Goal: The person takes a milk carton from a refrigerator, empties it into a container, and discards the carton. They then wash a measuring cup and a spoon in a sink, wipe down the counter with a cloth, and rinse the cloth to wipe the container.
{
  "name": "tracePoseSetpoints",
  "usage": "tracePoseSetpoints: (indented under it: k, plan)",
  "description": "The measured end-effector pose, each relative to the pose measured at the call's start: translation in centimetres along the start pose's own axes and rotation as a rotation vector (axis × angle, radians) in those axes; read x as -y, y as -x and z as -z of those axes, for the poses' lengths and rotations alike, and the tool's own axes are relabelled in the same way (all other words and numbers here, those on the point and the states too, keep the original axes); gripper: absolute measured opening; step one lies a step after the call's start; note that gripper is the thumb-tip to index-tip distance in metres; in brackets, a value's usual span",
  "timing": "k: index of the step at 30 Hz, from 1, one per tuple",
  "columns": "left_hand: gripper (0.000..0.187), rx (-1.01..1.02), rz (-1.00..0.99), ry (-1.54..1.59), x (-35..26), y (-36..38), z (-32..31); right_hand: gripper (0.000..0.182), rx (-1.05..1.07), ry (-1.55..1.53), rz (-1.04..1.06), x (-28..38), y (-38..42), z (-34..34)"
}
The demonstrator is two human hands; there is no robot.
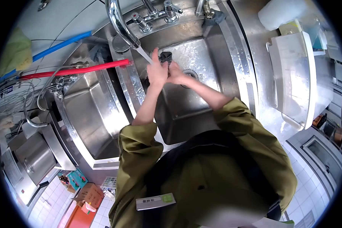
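Over the right-hand steel sink [190, 99], my left hand [157, 72] and my right hand [174, 73] are close together around a small black crumpled thing [165, 57], perhaps a cloth or scrubber. Its kind is not clear. One digit of my left hand points up beside the water stream; the other fingers are closed and partly hidden. My right hand's fingers curl against the thing from the right. Water runs from the chrome faucet [121, 22] onto my left hand. The drain [190, 73] lies just right of my hands.
A second sink [93, 110] is on the left, with a red hose [76, 70] crossing above it. Tap handles [141, 22] stand behind my sink. White plastic containers [292, 76] stand on the right counter. A cardboard box [89, 194] sits low at left.
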State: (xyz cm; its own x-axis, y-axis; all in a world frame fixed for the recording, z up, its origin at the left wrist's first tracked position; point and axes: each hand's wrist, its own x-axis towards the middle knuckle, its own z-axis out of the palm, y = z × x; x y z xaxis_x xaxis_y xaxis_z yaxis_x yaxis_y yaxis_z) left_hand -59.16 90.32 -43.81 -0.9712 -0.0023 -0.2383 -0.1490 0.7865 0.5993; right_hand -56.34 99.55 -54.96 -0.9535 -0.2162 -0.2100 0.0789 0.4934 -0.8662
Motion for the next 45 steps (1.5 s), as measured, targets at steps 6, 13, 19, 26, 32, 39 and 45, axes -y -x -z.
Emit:
tracePoseSetpoints:
  k: [6,13,19,26,32,39,45]
  plan:
    - [0.051,-0.214,-0.07,0.381,2.9,0.6,1.4,0.03,-0.172,-0.584,-0.472,0.6,-0.5,-1.7]
    - [0.065,0.36,0.599,1.714,6.4,1.7,-4.0,0.032,-0.063,0.081,0.313,6.3,2.0,1.3]
    - [0.072,0.949,0.576,2.132,12.0,-0.2,-6.5,0.031,0.478,-0.107,0.177,9.4,5.7,8.0]
    - [0.054,0.764,0.478,1.468,3.1,2.7,0.9,0.04,0.453,-0.267,-0.279,7.0,-1.5,10.9]
    - [0.031,0.795,0.637,1.757,4.3,1.4,0.6,0.033,0.029,-0.301,-0.149,7.7,-5.8,14.0]
    - [0.029,0.717,0.801,1.699,3.7,2.4,1.3,0.05,-0.664,0.623,-0.045,7.7,-9.9,19.2]
    - [0.028,0.952,0.789,1.61,3.7,3.5,3.8,0.06,0.193,0.938,1.019,11.2,0.5,14.8]
